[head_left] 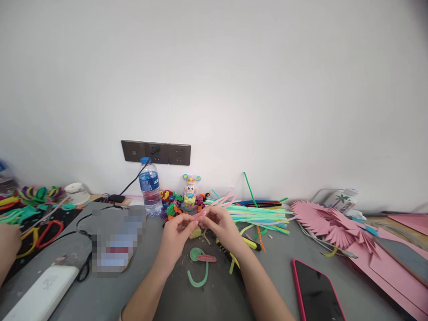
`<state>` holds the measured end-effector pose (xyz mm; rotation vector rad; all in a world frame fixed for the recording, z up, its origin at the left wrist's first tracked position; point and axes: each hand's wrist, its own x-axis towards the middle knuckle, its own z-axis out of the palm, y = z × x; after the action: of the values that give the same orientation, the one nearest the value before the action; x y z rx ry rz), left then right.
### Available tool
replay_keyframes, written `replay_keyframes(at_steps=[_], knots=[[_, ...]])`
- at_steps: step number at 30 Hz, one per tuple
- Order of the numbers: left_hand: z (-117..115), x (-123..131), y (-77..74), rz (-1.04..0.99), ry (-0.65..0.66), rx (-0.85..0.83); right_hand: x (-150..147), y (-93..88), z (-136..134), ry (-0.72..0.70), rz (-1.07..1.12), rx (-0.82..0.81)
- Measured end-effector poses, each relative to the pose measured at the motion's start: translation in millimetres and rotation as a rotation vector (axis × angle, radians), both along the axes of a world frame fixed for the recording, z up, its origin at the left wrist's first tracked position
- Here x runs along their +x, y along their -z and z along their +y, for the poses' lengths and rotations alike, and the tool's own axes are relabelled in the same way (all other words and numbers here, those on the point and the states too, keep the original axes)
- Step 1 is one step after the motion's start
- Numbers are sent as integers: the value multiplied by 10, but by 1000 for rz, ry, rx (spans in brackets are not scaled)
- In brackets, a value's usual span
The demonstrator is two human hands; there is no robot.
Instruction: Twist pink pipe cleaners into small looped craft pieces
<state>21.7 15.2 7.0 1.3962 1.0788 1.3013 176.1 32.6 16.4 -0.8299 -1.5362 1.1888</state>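
My left hand [178, 234] and my right hand [222, 227] meet over the middle of the table. Their fingertips pinch a pink pipe cleaner [199, 215] between them, though the fingers hide much of its shape. On the table just below lie a green coiled pipe cleaner [198, 277] with a curved tail and a short pink folded piece [207, 258] touching it. Under my right forearm, partly covered, is a yellow and black tool [250, 243] whose kind I cannot make out. A small yellow block [195, 233] sits behind my left fingers.
Bundled pipe cleaners [264, 213], a decorated figurine [190, 194] and a water bottle [150, 189] stand along the wall. A pink-edged phone [317, 292] and pink folded paper [334, 227] are at right. Left are a blurred-out phone [122, 243], a white power bank [43, 292] and another person's hand [8, 245] by scissors [50, 234].
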Motion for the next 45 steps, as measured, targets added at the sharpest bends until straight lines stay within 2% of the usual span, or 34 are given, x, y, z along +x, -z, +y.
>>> replay_keyframes(at_steps=[4,6,10,13,17,21,26,32,35,38,42,45], knots=[[-15,11,21,45,-116,73,-39,-2,-8,132,-112,59],[-18,14,31,52,-133,87,-19,-11,-13,162,-169,84],[-16,16,30,27,-118,77,76,-62,-42,85,-323,182],[-2,17,22,-64,-101,21,106,-96,-68,50,-425,253],[14,27,39,-232,-63,-112,75,-102,-80,39,-422,276],[1,62,62,-304,-4,-190,48,-117,-93,88,-395,331],[-11,90,54,-342,-43,-206,27,-122,-113,71,-370,331],[7,67,54,-286,-68,-158,32,-74,-71,50,-413,288],[12,42,35,-282,-44,-140,65,-78,-70,11,-406,202],[18,9,10,-292,-13,-116,124,-83,-123,-83,-435,-20],[25,-34,5,-263,-48,-91,178,-50,-219,-186,-671,-346],[33,-51,23,-264,-81,-85,149,15,-244,-149,-848,-403]])
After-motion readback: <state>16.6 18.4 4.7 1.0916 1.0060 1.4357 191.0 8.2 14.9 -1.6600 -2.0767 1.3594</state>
